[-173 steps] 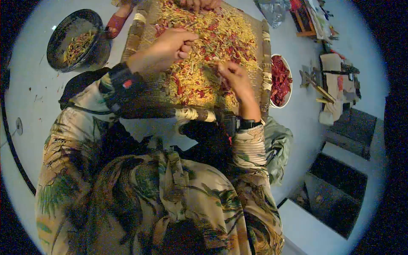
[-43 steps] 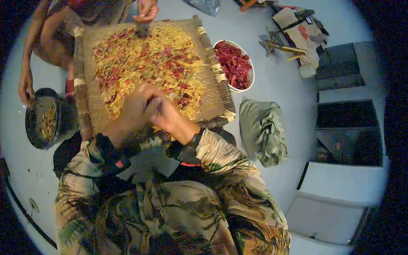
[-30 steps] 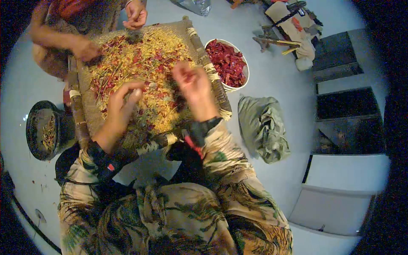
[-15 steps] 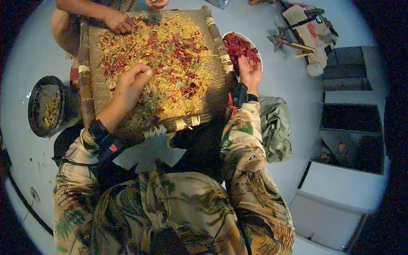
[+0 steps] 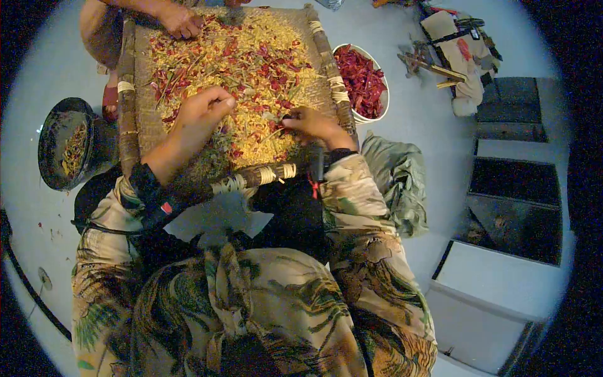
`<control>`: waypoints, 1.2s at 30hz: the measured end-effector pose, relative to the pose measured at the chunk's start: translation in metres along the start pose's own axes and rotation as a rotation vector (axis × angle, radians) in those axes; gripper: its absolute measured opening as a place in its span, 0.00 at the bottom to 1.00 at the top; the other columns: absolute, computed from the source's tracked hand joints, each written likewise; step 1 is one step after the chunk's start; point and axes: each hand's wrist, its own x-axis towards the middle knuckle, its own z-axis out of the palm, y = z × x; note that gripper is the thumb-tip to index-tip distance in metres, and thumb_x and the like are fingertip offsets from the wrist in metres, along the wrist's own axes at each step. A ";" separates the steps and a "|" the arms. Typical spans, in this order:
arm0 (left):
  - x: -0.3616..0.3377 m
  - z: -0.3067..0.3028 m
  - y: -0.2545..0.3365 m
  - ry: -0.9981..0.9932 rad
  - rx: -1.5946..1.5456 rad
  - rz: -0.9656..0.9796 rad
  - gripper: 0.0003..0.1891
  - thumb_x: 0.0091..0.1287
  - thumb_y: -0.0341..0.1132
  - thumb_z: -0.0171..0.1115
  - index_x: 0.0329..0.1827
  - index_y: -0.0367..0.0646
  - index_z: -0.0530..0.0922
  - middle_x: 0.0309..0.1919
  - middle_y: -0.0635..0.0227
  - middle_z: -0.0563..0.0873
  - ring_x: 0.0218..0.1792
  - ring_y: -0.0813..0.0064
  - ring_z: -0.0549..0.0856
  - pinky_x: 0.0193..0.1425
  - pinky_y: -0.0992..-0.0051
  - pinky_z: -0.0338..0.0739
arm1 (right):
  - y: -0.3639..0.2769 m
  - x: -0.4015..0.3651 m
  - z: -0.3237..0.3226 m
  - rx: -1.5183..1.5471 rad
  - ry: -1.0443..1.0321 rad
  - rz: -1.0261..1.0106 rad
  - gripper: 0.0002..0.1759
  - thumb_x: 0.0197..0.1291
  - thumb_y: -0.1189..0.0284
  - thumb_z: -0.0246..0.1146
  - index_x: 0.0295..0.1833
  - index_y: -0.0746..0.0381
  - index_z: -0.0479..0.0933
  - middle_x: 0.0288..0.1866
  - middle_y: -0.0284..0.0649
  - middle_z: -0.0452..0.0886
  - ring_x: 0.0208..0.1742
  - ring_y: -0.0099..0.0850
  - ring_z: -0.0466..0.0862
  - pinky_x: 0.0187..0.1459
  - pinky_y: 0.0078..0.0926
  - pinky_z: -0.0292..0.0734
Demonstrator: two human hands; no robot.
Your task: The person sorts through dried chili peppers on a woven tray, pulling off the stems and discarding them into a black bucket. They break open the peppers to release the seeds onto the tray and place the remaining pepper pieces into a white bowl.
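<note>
A woven tray (image 5: 142,119) with a wooden-pole frame bears yellow grain-like bits (image 5: 257,132) mixed with red dried pieces (image 5: 292,91) and thin stalks. My left hand (image 5: 200,119) hovers over its near left part, fingers curled together; anything in them is hidden. Farther right, my right hand (image 5: 314,125) reaches down to the mix with fingertips pinched at a dark bit I cannot make out. Just outside the tray's right side stands a white bucket (image 5: 386,94) full of red, crinkled pieces (image 5: 359,81) like dried chili pods.
Another person's hand (image 5: 181,22) works at the tray's far left corner. A black bowl (image 5: 47,147) with dry scraps stands on the left. Green-grey cloth (image 5: 402,188) lies below the bucket. Tools and bags (image 5: 449,50) sit at the far right.
My right hand has left the red pieces in the bucket and come left over the tray, its fingers closing at the mix. My left hand stays curled in nearly the same spot.
</note>
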 end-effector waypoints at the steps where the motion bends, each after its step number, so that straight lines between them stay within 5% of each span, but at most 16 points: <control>1: 0.000 0.000 -0.001 -0.008 -0.006 -0.036 0.10 0.65 0.38 0.56 0.35 0.40 0.76 0.25 0.77 0.73 0.29 0.86 0.70 0.32 0.82 0.65 | 0.000 0.009 0.012 -0.033 0.065 0.001 0.22 0.58 0.66 0.62 0.55 0.67 0.70 0.40 0.42 0.80 0.35 0.29 0.81 0.28 0.27 0.78; 3: -0.001 0.000 0.001 -0.016 -0.018 -0.058 0.10 0.65 0.39 0.56 0.34 0.40 0.76 0.24 0.78 0.73 0.29 0.86 0.70 0.31 0.82 0.64 | 0.002 0.029 0.034 -0.101 0.195 0.002 0.24 0.56 0.69 0.64 0.57 0.67 0.70 0.41 0.41 0.80 0.37 0.28 0.80 0.30 0.25 0.78; 6: -0.001 -0.002 0.008 -0.013 -0.023 -0.033 0.10 0.65 0.39 0.56 0.34 0.40 0.76 0.24 0.78 0.73 0.28 0.86 0.69 0.30 0.81 0.64 | -0.004 0.058 0.054 0.163 0.204 -0.339 0.28 0.45 0.69 0.70 0.55 0.62 0.73 0.46 0.45 0.81 0.49 0.40 0.80 0.51 0.35 0.73; 10: 0.001 -0.005 0.005 0.016 0.039 0.029 0.10 0.65 0.38 0.56 0.32 0.39 0.76 0.23 0.76 0.75 0.27 0.86 0.70 0.30 0.81 0.65 | -0.042 0.047 0.046 0.206 0.257 -0.414 0.26 0.51 0.80 0.65 0.58 0.64 0.70 0.45 0.36 0.80 0.42 0.25 0.79 0.42 0.21 0.76; 11: 0.002 -0.005 0.001 0.032 0.065 0.063 0.11 0.65 0.38 0.56 0.32 0.39 0.76 0.23 0.75 0.75 0.27 0.86 0.70 0.30 0.80 0.65 | -0.041 0.047 0.042 0.063 0.435 -0.630 0.25 0.52 0.80 0.65 0.58 0.62 0.71 0.43 0.36 0.80 0.40 0.23 0.79 0.38 0.20 0.77; 15: 0.003 -0.006 -0.004 0.050 0.034 0.067 0.10 0.64 0.37 0.56 0.32 0.38 0.76 0.22 0.73 0.76 0.26 0.84 0.71 0.30 0.79 0.66 | -0.044 0.031 0.021 0.517 0.241 -0.313 0.29 0.53 0.80 0.63 0.62 0.61 0.67 0.40 0.36 0.80 0.38 0.23 0.79 0.37 0.21 0.76; 18: 0.002 -0.009 -0.001 0.089 0.041 0.026 0.10 0.64 0.36 0.56 0.31 0.38 0.76 0.21 0.74 0.76 0.25 0.84 0.71 0.30 0.79 0.67 | -0.055 0.021 0.011 0.524 0.194 -0.313 0.30 0.54 0.82 0.61 0.64 0.62 0.65 0.39 0.36 0.80 0.39 0.23 0.79 0.37 0.21 0.76; 24: 0.005 -0.010 -0.016 0.092 0.000 0.042 0.10 0.62 0.36 0.56 0.27 0.38 0.75 0.20 0.73 0.76 0.25 0.84 0.72 0.30 0.79 0.66 | -0.050 0.030 0.025 0.384 0.272 -0.419 0.34 0.52 0.85 0.60 0.66 0.58 0.63 0.53 0.40 0.76 0.43 0.24 0.78 0.48 0.25 0.76; 28: 0.006 -0.012 -0.016 0.100 0.029 0.036 0.09 0.62 0.34 0.56 0.26 0.39 0.74 0.21 0.74 0.76 0.25 0.84 0.72 0.30 0.79 0.67 | -0.034 0.036 0.019 0.172 0.269 -0.291 0.34 0.52 0.87 0.59 0.66 0.58 0.63 0.54 0.42 0.76 0.44 0.26 0.78 0.49 0.27 0.76; 36: 0.011 -0.006 -0.052 -0.063 -0.239 -0.069 0.05 0.60 0.32 0.58 0.32 0.40 0.75 0.27 0.71 0.79 0.28 0.84 0.76 0.33 0.81 0.71 | -0.065 0.023 0.020 0.764 0.040 -0.326 0.31 0.53 0.85 0.60 0.64 0.67 0.62 0.51 0.45 0.77 0.49 0.31 0.79 0.53 0.27 0.75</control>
